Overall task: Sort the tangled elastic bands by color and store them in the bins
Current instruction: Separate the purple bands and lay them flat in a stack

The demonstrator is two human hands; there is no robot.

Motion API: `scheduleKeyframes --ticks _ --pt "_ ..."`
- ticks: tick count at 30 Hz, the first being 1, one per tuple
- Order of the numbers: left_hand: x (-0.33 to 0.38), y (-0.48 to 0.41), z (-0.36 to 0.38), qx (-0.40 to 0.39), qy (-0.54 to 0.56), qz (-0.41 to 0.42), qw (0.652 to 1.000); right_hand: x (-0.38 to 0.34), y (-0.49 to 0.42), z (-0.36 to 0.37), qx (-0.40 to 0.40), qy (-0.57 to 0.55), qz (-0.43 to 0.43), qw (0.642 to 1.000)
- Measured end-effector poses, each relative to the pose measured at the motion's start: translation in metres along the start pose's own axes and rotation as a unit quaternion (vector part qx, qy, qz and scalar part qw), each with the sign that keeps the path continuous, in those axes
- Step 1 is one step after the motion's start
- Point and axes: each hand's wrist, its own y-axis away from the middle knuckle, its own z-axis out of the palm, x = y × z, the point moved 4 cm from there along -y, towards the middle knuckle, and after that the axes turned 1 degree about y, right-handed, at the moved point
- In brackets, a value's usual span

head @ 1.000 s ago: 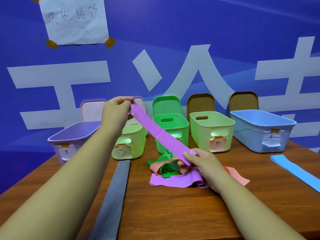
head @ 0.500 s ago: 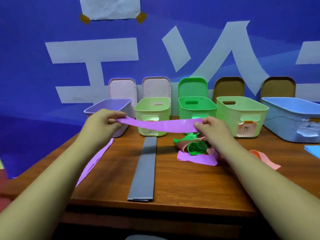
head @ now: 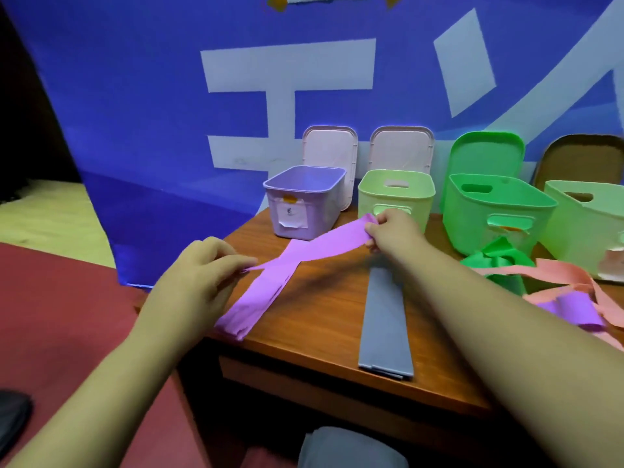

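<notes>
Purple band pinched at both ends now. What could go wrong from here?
1. The second purple band lies with its near end at the table edge, just under the left hand; a brush may knock it off.
2. The held purple band crosses over it; the two may re-tangle.
3. The right hand has only a fingertip grip; the band may slip before it reaches the purple bin.
</notes>
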Motion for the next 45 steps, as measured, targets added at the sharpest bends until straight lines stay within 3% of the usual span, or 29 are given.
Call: scheduleKeyframes --ticks 5,16,28,45 --pt "-0.010 0.031 -0.010 -0.029 -0.027 0.053 0.998 -0.029 -0.010 0.062 -0.031 -0.054 0.017 0.998" --pt "-0.026 0.065 -0.002 -0.111 0.115 0.013 0.987 -0.067 -0.022 0.128 -0.069 0.094 -0.061 0.991" --pt "-0.023 0.060 -0.002 -0.132 0.165 0.010 0.977 -0.065 -0.022 0.145 -0.063 0.133 -0.100 0.984" --pt "-0.022 0.056 -0.004 -0.129 0.135 0.014 0.982 -0.064 -0.018 0.148 -0.062 0.140 -0.089 0.984"
